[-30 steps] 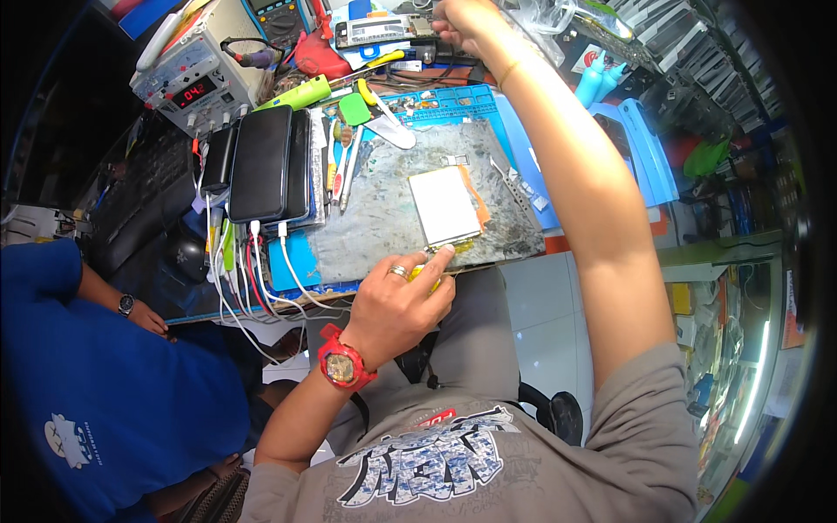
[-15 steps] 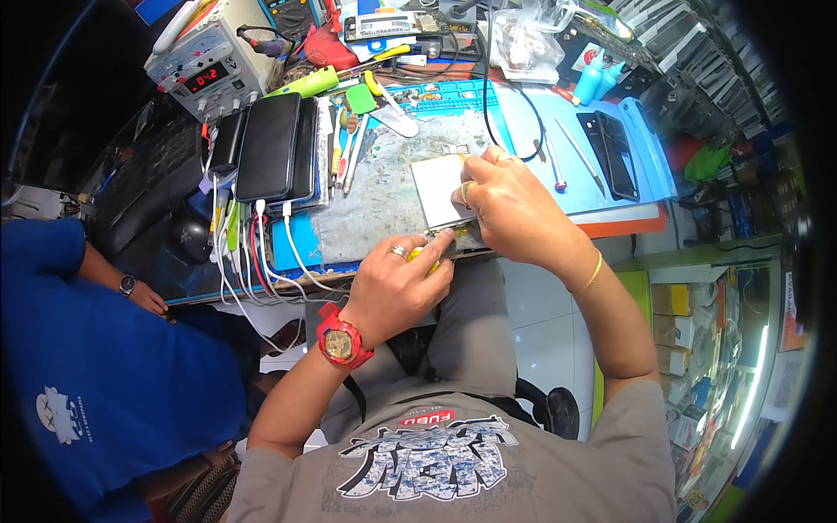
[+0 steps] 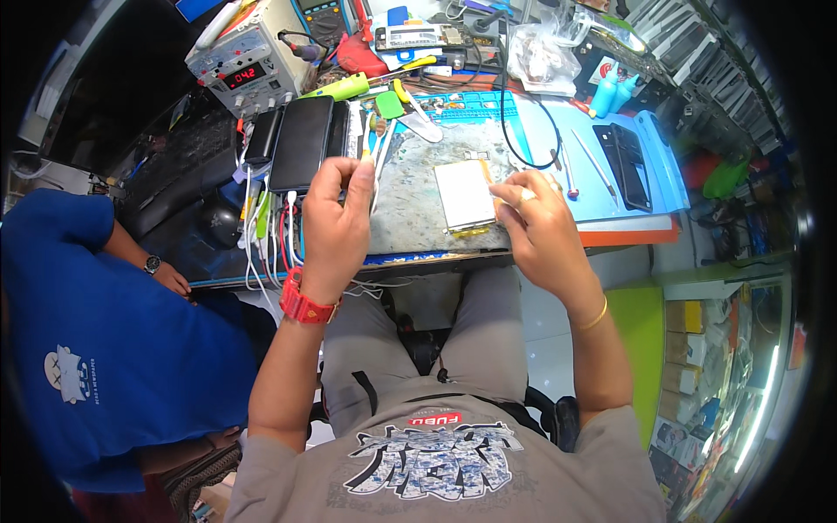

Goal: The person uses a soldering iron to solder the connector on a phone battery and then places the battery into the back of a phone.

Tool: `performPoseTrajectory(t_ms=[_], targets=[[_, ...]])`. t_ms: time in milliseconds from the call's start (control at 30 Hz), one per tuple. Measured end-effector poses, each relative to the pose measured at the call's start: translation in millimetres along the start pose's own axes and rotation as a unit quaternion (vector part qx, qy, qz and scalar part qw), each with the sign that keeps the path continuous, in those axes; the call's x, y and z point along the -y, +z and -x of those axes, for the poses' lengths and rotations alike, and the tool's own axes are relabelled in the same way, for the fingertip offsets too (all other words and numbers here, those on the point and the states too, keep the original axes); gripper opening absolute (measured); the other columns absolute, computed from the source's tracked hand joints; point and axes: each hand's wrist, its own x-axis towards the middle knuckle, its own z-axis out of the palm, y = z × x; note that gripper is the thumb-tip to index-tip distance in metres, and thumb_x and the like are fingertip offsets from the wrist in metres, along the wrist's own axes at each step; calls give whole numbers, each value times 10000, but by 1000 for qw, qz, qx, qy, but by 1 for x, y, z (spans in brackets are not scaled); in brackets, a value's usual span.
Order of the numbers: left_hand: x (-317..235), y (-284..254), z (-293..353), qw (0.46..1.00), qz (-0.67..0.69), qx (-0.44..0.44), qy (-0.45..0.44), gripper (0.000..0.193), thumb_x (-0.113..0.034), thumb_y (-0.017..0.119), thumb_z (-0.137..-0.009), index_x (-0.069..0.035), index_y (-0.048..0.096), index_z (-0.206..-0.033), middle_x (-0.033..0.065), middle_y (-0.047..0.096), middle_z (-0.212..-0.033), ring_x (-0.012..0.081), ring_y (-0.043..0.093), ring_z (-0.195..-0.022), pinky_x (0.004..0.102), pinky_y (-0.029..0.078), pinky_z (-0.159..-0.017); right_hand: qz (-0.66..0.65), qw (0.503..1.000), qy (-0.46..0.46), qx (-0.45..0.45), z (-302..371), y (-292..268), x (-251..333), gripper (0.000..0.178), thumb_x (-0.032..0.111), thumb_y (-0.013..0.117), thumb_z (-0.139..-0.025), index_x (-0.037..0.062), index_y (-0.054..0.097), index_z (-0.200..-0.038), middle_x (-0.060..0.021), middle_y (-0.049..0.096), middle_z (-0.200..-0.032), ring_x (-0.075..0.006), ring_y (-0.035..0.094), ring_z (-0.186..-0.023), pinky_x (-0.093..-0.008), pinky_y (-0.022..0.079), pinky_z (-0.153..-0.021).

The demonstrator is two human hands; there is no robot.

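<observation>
Head view: a table (image 3: 436,264) is running across the picture in front of the seated person, carrying a crowd of tools and devices. At its left end, another person in a blue shirt (image 3: 148,349) is sitting or standing close by, one forearm reaching toward the table edge. A grey mat (image 3: 410,192) is covering the middle of the tabletop, and a blue sheet (image 3: 588,196) is lying to its right. A bench power supply (image 3: 275,65) with a lit red display is standing at the back left.

The left hand (image 3: 336,218) is hanging above the table's front edge, left of the mat's middle, its fingers curling and its thumb pointing up near some slim tools (image 3: 375,144); whether it is gripping anything cannot be told. The right hand (image 3: 540,218) is bending its fingers partly closed, the thumb and forefinger standing a little apart at the right edge of a flat white pouch (image 3: 466,193); whether they are pinching it cannot be told.

The pouch is lying on the mat near its front edge, between the two hands. A large black device (image 3: 301,144) is resting beyond the left hand, and a smaller black phone shell (image 3: 623,170) is lying on the blue sheet. Yellow tape (image 3: 471,232) is showing along the pouch's near edge.
</observation>
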Motion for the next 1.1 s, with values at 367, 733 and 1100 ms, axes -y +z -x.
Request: performPoseTrajectory(t_ms=[367, 733, 1100], targets=[[-15, 13, -110, 842, -401, 107, 344, 213, -202, 659, -970, 10, 654, -993, 176, 608, -950, 368, 614, -899, 446, 500, -808, -33, 998, 32, -45, 58, -8, 18, 240, 8, 717, -858, -16, 694, -1095, -184, 644, -1063, -361, 598, -967, -441, 478, -865], [-28, 56, -63, 821, -388, 309, 282, 476, -307, 760, -889, 4, 624, -1223, 196, 645, -1143, 378, 618, -1064, 466, 485, -925, -65, 988, 134, -33, 130, -25, 32, 265, 41, 753, -837, -3, 693, -1091, -152, 650, -1061, -344, 606, -949, -437, 479, -861], [-23, 81, -57, 792, -472, 334, 194, 697, -433, 859, -755, 54, 607, -1185, 235, 662, -1063, 398, 627, -1032, 475, 492, -892, -78, 982, 171, -15, 164, -16, 38, 286, 87, 751, -849, -18, 703, -1111, -155, 648, -1093, -350, 611, -968, -451, 486, -901]])
